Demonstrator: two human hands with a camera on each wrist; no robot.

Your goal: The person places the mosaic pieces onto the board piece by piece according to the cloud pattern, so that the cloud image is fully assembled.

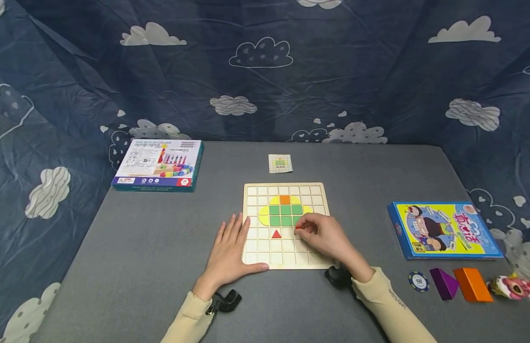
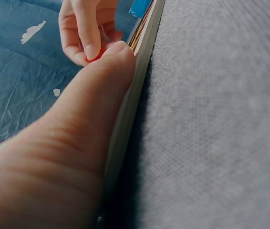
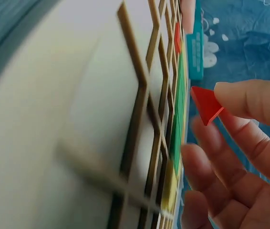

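A wooden grid board [image 1: 257, 246] lies in front of the person. Green square tiles [image 1: 286, 220], yellow curved tiles [image 1: 263, 216], an orange square tile [image 1: 284, 199] and a red triangle tile [image 1: 276, 234] sit in its cells. With straight, slightly spread fingers, the left hand [image 1: 231, 252] rests at the board's lower left edge, its thumb along the front edge. Between thumb and fingertips, the right hand [image 1: 326, 236] pinches another red triangle tile [image 3: 205, 104] just over the board, right of the placed triangle. The right hand partly covers the board's right side.
A small patterned card [image 1: 280, 163] lies behind the board. At the back left is a game box [image 1: 157, 165]. On the right are a blue and yellow box [image 1: 445, 230], a chip [image 1: 418, 281], a purple block [image 1: 445, 283], an orange block [image 1: 473, 285] and a toy figure [image 1: 511, 287].
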